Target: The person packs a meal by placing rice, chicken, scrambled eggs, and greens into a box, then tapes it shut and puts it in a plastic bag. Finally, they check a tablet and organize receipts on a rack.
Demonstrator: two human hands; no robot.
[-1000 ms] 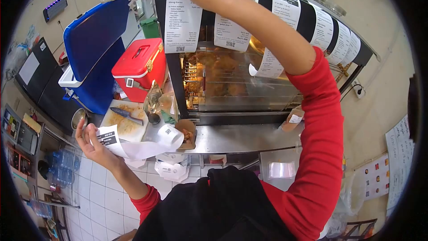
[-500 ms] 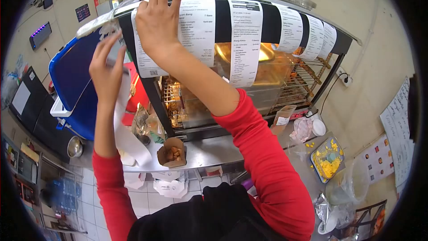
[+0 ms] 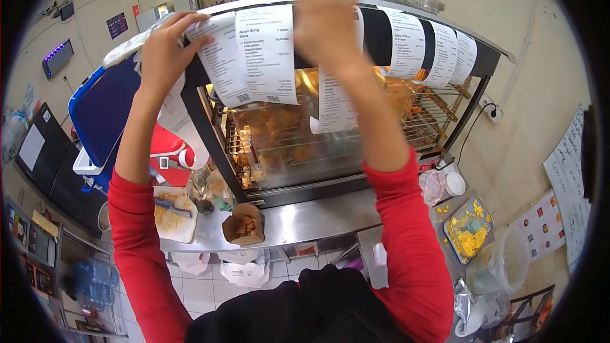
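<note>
My left hand (image 3: 170, 51) pinches the top corner of the leftmost printed receipt (image 3: 219, 57) at the upper left of the display warmer. A second receipt (image 3: 267, 54) overlaps it on the right. My right hand (image 3: 327, 16), smeared by motion, is raised in front of a long receipt (image 3: 335, 101), whose upper part it hides; what its fingers hold, if anything, is unclear. More receipts (image 3: 406, 44) hang along the warmer's black top bar. Behind the warmer's glass lie fried pieces on wire racks (image 3: 289, 152).
On the steel counter (image 3: 298, 219) stand an open cardboard box with food (image 3: 243, 223) and a stained cutting board with a knife (image 3: 184, 225). A blue cooler (image 3: 105, 111) is at left. A tray of yellow pieces (image 3: 469, 232) and a clear tub (image 3: 502, 260) are at right.
My right hand has moved right, away from the left receipts. My left hand has moved up and right onto the leftmost receipt. The two left receipts now hang tilted and overlapping.
</note>
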